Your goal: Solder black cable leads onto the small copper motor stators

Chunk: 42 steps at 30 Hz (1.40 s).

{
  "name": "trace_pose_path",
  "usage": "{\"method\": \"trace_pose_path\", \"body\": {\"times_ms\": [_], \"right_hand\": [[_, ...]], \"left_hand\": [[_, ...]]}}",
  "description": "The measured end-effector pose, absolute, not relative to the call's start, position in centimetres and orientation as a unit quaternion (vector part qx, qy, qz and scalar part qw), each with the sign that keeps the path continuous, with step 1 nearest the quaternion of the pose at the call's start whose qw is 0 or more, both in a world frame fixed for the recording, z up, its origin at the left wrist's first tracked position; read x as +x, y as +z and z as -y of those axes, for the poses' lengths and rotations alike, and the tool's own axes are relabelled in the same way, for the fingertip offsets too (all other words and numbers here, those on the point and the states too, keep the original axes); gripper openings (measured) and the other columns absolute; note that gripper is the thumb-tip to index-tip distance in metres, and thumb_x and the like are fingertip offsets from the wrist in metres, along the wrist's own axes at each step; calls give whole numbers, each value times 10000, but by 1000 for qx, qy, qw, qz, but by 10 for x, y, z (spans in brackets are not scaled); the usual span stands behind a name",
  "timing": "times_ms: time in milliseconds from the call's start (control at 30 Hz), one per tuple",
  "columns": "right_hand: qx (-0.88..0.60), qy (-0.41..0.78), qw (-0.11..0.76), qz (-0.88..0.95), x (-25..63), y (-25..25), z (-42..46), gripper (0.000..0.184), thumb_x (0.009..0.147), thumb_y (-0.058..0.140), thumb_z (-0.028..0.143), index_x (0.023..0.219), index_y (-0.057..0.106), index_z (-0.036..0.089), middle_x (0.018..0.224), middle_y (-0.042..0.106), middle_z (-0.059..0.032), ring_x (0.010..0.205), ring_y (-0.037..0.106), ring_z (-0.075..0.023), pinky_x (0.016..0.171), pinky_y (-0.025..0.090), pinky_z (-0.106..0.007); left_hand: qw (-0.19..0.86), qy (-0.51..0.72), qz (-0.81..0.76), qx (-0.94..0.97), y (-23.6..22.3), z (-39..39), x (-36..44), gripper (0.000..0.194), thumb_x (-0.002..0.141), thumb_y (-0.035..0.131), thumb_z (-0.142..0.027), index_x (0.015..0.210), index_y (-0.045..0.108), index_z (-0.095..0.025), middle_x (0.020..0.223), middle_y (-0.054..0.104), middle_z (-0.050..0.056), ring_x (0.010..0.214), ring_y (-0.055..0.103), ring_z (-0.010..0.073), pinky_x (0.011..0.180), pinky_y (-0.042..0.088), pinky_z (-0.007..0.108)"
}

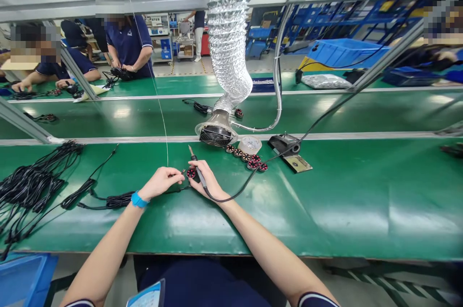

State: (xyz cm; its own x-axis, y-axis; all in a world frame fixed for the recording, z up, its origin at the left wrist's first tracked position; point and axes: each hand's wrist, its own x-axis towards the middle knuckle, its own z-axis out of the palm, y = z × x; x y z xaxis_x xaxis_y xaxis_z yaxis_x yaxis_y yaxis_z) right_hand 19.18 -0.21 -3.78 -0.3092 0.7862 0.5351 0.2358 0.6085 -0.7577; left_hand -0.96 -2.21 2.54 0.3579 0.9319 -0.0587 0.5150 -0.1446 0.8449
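My right hand [208, 179] grips a soldering iron [196, 165] like a pen, tip pointing up and away, and also touches a small round red-and-black motor [191, 173] on the green bench [325, 201]. My left hand [162, 180] pinches a thin black wire end [180, 172] right beside that motor. The wire runs left to a coiled black cable [115, 200]. A blue band [138, 199] circles my left wrist. A thin strand of solder wire [159, 104] hangs down from above to the spot between my hands.
A row of several similar motors [248, 156] lies beyond my hands, by a tape roll [249, 144], a fume fan [216, 134] on a silver duct [229, 32], and an iron stand [291, 150]. Cable bundles [29, 186] lie left. Other people work at the far bench [126, 46].
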Motion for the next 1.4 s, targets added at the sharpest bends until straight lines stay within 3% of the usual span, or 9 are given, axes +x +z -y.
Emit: {"method": "trace_pose_path", "body": {"times_ms": [200,400,533,667,733,867,1000,1167,1400], "right_hand": [[-323,353,564,673,181,-18,12,409,837,627,166,1220,525,263,1108,521,-49,901,665,-157,884,545,-338],[-321,410,568,638,175,-23,12,377,840,640,196,1198,543,263,1060,499,-23,743,662,-97,751,548,-269],[-331,424,574,617,174,-22,12,404,810,664,200,1192,541,253,1047,521,-27,732,662,-98,718,545,-255],[-350,431,572,604,170,-17,14,408,793,653,197,1183,542,245,1026,539,-24,674,643,-86,684,550,-251],[-362,401,575,614,166,-14,15,396,797,640,192,1178,547,248,1029,545,-26,686,642,-95,703,557,-267],[-363,294,587,661,159,-8,21,441,770,691,176,1179,558,269,1060,561,-40,936,639,-181,884,539,-355],[-338,251,565,710,157,-7,27,460,778,713,175,1199,563,284,1062,576,-47,1012,598,-210,896,527,-368],[-341,236,562,716,157,-12,28,323,880,580,141,1167,587,289,1057,564,-49,945,623,-185,867,533,-341],[-383,298,568,665,164,-14,20,301,857,605,166,1136,565,272,1020,557,-42,799,641,-162,814,543,-338]], "left_hand": [[423,265,-476,724,22,14,-6,345,862,522,-420,689,657,-153,737,697,44,725,595,176,711,429,265],[437,267,-477,715,15,23,-1,366,861,542,-447,671,642,-151,658,638,22,601,525,136,584,373,237],[471,320,-476,671,16,26,2,356,850,581,-472,899,691,-138,654,636,14,576,524,130,559,367,231],[463,379,-488,635,15,24,3,329,836,608,-456,808,670,-134,631,633,19,586,530,128,601,394,240],[457,393,-491,629,12,23,3,308,837,603,-437,789,658,-138,598,607,6,570,515,124,597,390,240],[477,396,-483,618,4,20,4,239,811,599,-374,757,628,-143,599,577,-9,542,495,114,561,381,232],[458,387,-485,636,-2,21,7,214,808,596,-342,730,632,-146,667,629,20,621,554,142,589,421,237],[410,359,-502,672,1,26,8,189,817,559,-303,792,667,-149,629,616,10,621,557,154,581,414,234],[411,317,-502,692,13,27,-1,308,873,523,-420,755,655,-169,651,614,17,642,541,163,603,394,253]]}}
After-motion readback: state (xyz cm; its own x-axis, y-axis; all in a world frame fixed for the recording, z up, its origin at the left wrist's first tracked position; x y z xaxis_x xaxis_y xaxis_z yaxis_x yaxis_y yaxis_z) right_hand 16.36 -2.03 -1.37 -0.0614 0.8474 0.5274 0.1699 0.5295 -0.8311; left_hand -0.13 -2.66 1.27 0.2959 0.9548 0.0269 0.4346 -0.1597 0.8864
